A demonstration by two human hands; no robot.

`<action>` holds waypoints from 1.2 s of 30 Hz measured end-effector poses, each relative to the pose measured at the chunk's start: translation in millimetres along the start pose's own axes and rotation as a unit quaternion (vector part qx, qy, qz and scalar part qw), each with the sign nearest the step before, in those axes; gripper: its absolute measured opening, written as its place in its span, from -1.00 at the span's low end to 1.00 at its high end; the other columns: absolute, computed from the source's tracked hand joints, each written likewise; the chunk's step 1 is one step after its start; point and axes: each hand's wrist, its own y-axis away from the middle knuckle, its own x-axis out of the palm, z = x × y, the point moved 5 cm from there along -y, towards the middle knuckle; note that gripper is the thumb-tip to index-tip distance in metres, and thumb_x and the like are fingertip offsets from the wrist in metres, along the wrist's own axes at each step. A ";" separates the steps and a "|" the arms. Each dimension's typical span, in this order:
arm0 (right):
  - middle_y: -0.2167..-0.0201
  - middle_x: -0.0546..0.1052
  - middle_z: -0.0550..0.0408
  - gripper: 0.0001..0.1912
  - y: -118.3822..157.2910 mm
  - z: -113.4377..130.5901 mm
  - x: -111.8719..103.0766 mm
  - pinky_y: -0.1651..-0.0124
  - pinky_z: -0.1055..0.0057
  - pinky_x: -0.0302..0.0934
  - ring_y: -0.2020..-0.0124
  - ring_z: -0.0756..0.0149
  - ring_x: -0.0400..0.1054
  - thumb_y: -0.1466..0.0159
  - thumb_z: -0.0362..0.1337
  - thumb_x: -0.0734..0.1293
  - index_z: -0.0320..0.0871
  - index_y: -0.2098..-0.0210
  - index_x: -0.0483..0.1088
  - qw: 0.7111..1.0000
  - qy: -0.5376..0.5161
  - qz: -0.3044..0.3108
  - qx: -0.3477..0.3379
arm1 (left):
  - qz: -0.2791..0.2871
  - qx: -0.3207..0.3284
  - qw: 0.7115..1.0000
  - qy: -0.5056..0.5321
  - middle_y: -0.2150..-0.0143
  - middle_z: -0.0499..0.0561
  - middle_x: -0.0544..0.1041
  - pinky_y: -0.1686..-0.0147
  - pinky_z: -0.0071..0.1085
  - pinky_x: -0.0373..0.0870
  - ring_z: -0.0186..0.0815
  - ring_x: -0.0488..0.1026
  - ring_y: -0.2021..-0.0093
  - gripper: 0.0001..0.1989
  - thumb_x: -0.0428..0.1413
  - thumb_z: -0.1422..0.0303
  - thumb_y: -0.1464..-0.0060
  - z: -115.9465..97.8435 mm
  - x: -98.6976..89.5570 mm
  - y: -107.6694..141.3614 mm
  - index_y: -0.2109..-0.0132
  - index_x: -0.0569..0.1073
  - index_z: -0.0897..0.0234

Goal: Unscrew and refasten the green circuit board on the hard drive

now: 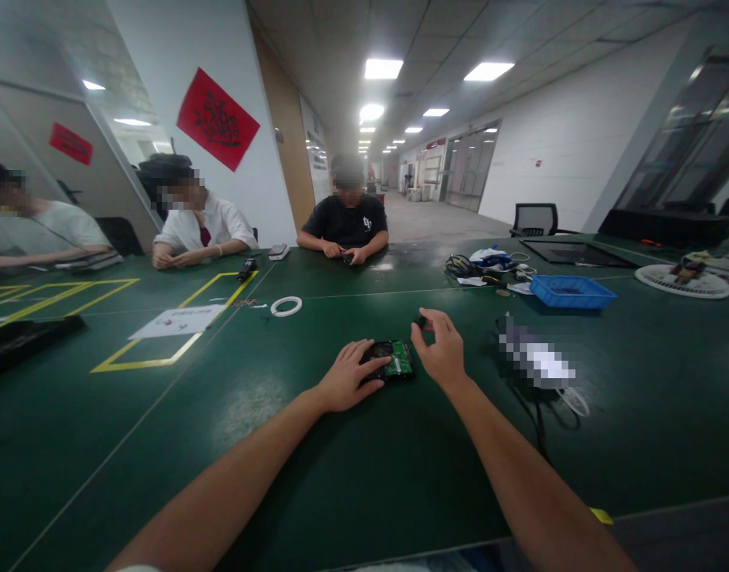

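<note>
A flat black hard drive (404, 359) with a bare green circuit board facing up lies on the green table in front of me. My left hand (351, 375) rests over its left side with the fingers spread, the index finger reaching across the board. Part of the drive is hidden under that hand. To the right of the drive and slightly above the table, my right hand (441, 342) pinches a small dark piece (422, 322) between thumb and fingertips. What kind of piece it is, I cannot make out.
A blue tray (572, 292) stands at the right, near a heap of cables (484, 266). A blurred-out item with cords lies right of my hand. To the left are a white ring (287, 307) and a paper sheet (177, 321). Several people sit across the table (221, 469).
</note>
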 end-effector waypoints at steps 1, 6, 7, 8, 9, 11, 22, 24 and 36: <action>0.03 0.54 -0.09 -0.66 0.4 -2.0 0.7 0.08 0.14 0.49 0.18 0.16 0.51 -0.37 -0.13 0.31 -0.08 -0.09 0.36 1.000 -0.009 -0.005 0.009 | -0.001 -0.001 1.000 0.000 -0.48 0.12 0.02 -0.33 0.22 0.02 0.12 0.03 -0.42 -0.44 0.07 0.07 -0.30 0.1 0.1 0.2 -0.39 0.25 -0.09; 0.14 0.57 -0.03 -0.63 2.5 -12.7 2.0 0.16 0.17 0.48 0.27 0.18 0.51 -0.33 -0.07 0.36 -0.10 -0.04 0.33 0.998 -0.014 -0.013 0.052 | -0.002 -0.002 1.000 0.001 -0.47 0.12 0.03 -0.34 0.21 0.01 0.12 0.02 -0.42 -0.44 0.07 0.08 -0.30 0.4 0.1 1.3 -0.39 0.25 -0.10; 0.16 0.57 -0.03 -0.64 2.4 -13.3 1.0 0.18 0.17 0.48 0.28 0.18 0.50 -0.33 -0.07 0.36 -0.11 -0.03 0.34 0.999 -0.007 -0.015 0.051 | -0.002 -0.002 1.000 0.001 -0.47 0.12 0.03 -0.34 0.21 0.02 0.12 0.03 -0.42 -0.44 0.07 0.07 -0.30 0.5 0.2 1.4 -0.40 0.25 -0.09; 0.17 0.56 -0.03 -0.65 2.2 -13.1 0.1 0.18 0.17 0.47 0.29 0.19 0.49 -0.34 -0.07 0.35 -0.11 -0.03 0.35 0.999 -0.001 -0.014 0.047 | -0.002 -0.001 1.000 0.002 -0.47 0.13 0.03 -0.34 0.21 0.02 0.12 0.03 -0.42 -0.44 0.07 0.07 -0.30 0.6 0.3 1.5 -0.40 0.25 -0.09; 0.16 0.54 -0.04 -0.66 1.9 -12.4 -0.8 0.18 0.18 0.47 0.29 0.19 0.48 -0.34 -0.09 0.34 -0.11 -0.03 0.36 0.999 0.003 -0.014 0.041 | -0.002 -0.001 1.000 0.004 -0.48 0.12 0.02 -0.34 0.21 0.02 0.12 0.04 -0.42 -0.44 0.07 0.07 -0.30 0.7 0.5 1.5 -0.40 0.25 -0.10; 0.14 0.52 -0.06 -0.67 1.7 -9.8 -1.1 0.16 0.17 0.47 0.28 0.20 0.47 -0.36 -0.13 0.31 -0.11 -0.06 0.35 1.000 0.002 -0.007 0.029 | -0.005 0.000 1.000 0.006 -0.48 0.12 0.02 -0.33 0.21 0.03 0.12 0.04 -0.42 -0.44 0.08 0.08 -0.30 1.0 0.8 1.2 -0.39 0.25 -0.10; 0.07 0.53 -0.06 -0.55 5.9 -10.1 6.6 0.15 0.21 0.49 0.27 0.22 0.50 -0.34 -0.11 0.35 -0.09 -0.16 0.27 0.997 -0.030 0.021 0.069 | -0.008 0.002 1.000 0.012 -0.47 0.13 0.05 -0.33 0.22 0.03 0.14 0.05 -0.42 -0.44 0.10 0.09 -0.29 0.5 0.6 0.4 -0.39 0.26 -0.10; 0.06 0.51 -0.07 -0.58 5.3 -7.9 4.6 0.14 0.21 0.48 0.28 0.23 0.48 -0.34 -0.10 0.35 -0.08 -0.13 0.32 0.998 -0.010 0.026 0.056 | -0.009 0.003 1.000 0.013 -0.47 0.13 0.06 -0.33 0.23 0.03 0.14 0.05 -0.42 -0.44 0.09 0.09 -0.29 0.3 0.2 0.3 -0.39 0.26 -0.09; 0.00 0.51 -0.08 -0.51 8.5 -8.1 11.3 0.12 0.19 0.48 0.28 0.23 0.48 -0.32 -0.20 0.33 -0.09 -0.21 0.24 0.997 -0.015 0.044 0.057 | -0.008 0.002 1.000 0.015 -0.47 0.14 0.05 -0.32 0.23 0.04 0.15 0.05 -0.42 -0.44 0.09 0.08 -0.29 0.2 1.0 -1.3 -0.39 0.27 -0.09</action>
